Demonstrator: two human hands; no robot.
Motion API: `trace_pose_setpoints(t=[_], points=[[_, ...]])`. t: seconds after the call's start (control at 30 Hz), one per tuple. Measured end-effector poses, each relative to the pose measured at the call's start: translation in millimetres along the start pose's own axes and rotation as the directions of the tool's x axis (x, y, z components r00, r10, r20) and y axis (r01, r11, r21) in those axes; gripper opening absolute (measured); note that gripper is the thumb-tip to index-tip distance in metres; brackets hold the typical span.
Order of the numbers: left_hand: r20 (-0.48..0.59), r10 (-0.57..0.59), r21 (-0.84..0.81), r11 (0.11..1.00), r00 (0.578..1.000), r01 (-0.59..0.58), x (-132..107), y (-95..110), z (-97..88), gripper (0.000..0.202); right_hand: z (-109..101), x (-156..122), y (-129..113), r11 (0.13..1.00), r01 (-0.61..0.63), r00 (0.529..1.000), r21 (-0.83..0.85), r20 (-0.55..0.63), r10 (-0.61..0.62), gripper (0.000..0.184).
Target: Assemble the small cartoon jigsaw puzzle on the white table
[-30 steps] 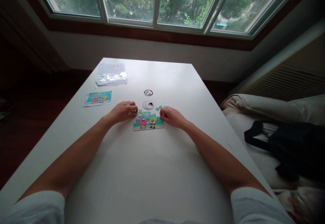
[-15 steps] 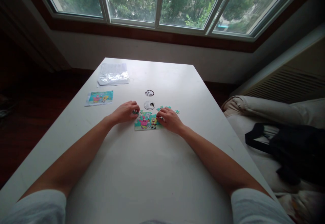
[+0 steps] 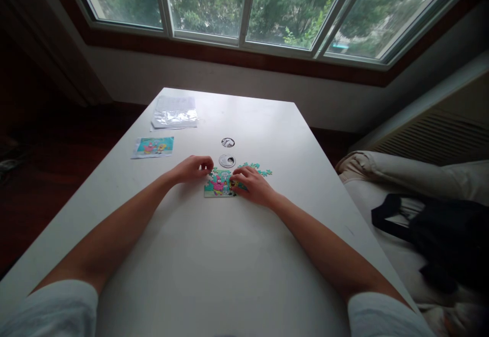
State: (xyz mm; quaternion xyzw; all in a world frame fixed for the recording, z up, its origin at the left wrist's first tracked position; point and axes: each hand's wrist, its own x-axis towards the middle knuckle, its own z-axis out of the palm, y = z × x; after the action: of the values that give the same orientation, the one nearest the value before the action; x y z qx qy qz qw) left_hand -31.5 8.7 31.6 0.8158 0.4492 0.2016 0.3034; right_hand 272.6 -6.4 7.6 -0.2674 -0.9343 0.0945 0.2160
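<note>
A partly joined jigsaw puzzle [image 3: 219,184] with pink, yellow and teal cartoon figures lies flat on the white table. My left hand [image 3: 194,168] is at its upper left corner, fingers curled and thumb drawn in; what they hold, if anything, is hidden. Over the puzzle's right side rests my right hand [image 3: 252,185], its fingers apart and covering part of the yellow figure. Loose green puzzle pieces [image 3: 263,172] lie just beyond the right hand.
A small picture sheet [image 3: 156,146] with the same cartoon figures lies to the left. Behind it are papers in a clear plastic sleeve [image 3: 175,113]. A round metal cap [image 3: 227,161] and a round hole [image 3: 228,142] are beyond the puzzle. Dark cloth [image 3: 439,225] lies on the seat at right.
My right hand has shifted left across the puzzle, now covering more of the yellow figure. My left hand stays by the corner; the green piece seen under its fingers before is now hidden.
</note>
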Motion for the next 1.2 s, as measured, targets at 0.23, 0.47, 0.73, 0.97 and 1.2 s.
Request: trace_pose_setpoints(t=[0.23, 0.47, 0.73, 0.97, 1.2], points=[[0.156, -0.14, -0.064, 0.986, 0.978, 0.152, -1.4, 1.6, -8.9, 0.031, -0.2, 0.1, 1.5, 1.0, -0.012, 1.0, -0.003, 0.006, 0.012, 0.02], [0.289, -0.147, -0.067, 0.983, 0.946, 0.173, -3.7, 15.8, -15.6, 0.032, 0.0, 0.5, 2.3, 1.0, -0.022, 1.0, -0.013, 0.007, 0.022, 0.019], [0.253, -0.074, 0.066, 0.996, 0.965, 0.059, -5.1, 25.1, -14.3, 0.023, -0.6, 1.3, 1.2, 1.0, -0.027, 1.0, -0.008, 0.008, 0.027, 0.02], [0.248, -0.061, 0.086, 0.995, 0.967, 0.04, -4.9, 23.8, -14.2, 0.022, 0.9, 1.4, 1.8, 0.999, -0.027, 1.0, -0.018, 0.012, 0.027, 0.019], [0.211, -0.044, 0.149, 0.989, 0.976, 0.012, -4.4, 24.3, -10.7, 0.02, 0.2, 1.9, -0.6, 0.999, -0.041, 0.999, -0.027, 0.003, 0.041, 0.017]])
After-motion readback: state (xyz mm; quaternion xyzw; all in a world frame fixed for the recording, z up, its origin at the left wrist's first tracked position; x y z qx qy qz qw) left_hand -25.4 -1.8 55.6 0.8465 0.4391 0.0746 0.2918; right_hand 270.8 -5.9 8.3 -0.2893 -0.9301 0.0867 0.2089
